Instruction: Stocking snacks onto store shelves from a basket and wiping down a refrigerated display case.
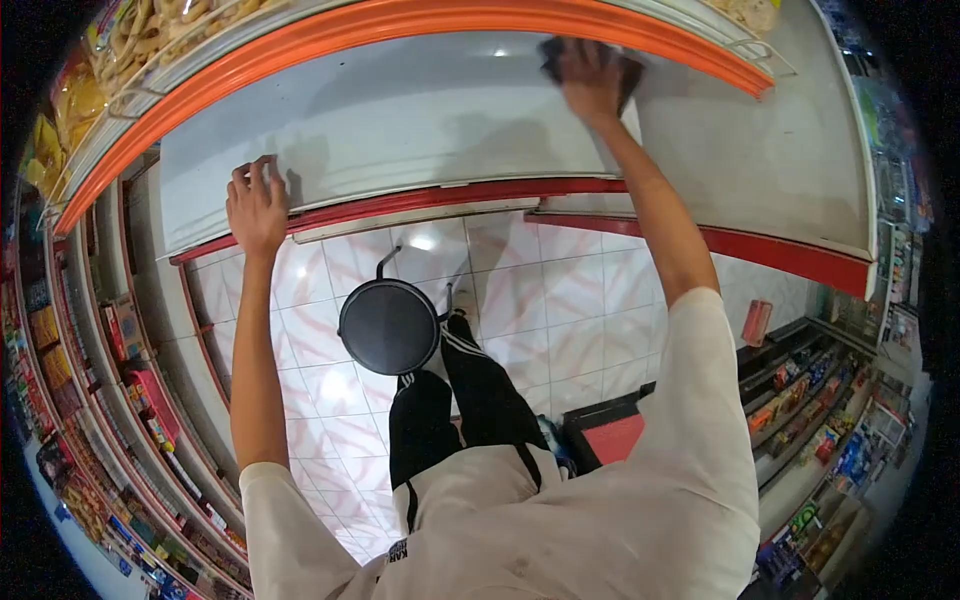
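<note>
My right hand (590,79) presses a dark cloth (632,75) flat on a white shelf panel (390,112), near the panel's right end and just below an orange shelf edge strip (420,16). Part of the cloth sticks out on both sides of my fingers. My left hand (257,202) rests over the panel's red front edge at the left, its fingers apart and nothing in them. A shadow of each arm falls on the panel.
A round black stool (388,327) stands on the tiled floor by my legs. Packaged snacks (154,41) sit on the upper shelf. Shelves of goods (142,405) line the left side, with more racks (802,405) at right. A red and black object (611,435) lies beside me.
</note>
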### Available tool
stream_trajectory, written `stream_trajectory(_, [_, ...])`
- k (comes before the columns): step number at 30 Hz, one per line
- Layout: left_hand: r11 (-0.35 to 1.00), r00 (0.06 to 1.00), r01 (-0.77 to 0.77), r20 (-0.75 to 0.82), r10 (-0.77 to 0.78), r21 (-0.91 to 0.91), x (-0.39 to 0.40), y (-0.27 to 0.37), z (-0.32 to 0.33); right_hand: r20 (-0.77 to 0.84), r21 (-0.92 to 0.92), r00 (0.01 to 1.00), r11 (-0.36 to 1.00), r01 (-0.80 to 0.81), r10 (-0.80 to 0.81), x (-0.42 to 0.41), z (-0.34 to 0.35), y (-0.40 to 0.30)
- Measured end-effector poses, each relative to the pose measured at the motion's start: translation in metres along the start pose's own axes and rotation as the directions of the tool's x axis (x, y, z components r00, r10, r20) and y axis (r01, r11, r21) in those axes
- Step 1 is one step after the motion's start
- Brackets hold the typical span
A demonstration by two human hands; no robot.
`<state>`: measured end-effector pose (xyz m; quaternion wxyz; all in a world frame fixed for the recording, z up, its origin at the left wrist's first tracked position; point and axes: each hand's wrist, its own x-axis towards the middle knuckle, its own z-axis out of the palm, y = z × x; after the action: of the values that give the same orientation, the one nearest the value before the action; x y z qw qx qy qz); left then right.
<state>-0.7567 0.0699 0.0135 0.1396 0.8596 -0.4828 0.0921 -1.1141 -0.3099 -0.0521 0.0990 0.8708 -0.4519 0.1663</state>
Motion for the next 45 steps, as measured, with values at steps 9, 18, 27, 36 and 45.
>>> stream_trajectory(9, [0.998,0.999,-0.010,-0.040,0.007,-0.068,0.007,0.015,0.013,-0.021,-0.179,0.999,0.983,0.035,-0.040,0.049,0.039,0.117])
stream_trajectory(18, [0.997,0.997,-0.016,-0.075,0.010,-0.074,0.012,0.029,0.019,-0.504,0.227,0.819,0.873,0.431,-0.273,0.092,0.050,-0.006])
stream_trajectory(27, [0.998,0.997,0.058,-0.055,-0.057,0.025,-0.006,-0.009,-0.004,-0.033,0.505,0.982,0.845,0.176,-0.185,0.018,-0.012,-0.082])
stream_trajectory(36, [0.998,0.997,0.055,-0.049,-0.057,-0.030,-0.006,-0.007,-0.006,-0.134,0.432,0.983,0.886,0.169,-0.123,0.036,0.000,-0.320])
stream_trajectory(45, [0.987,0.990,0.018,-0.138,-0.041,-0.161,0.006,0.016,-0.006,0.044,0.223,0.941,0.922,0.317,-0.335,0.054,0.019,-0.125])
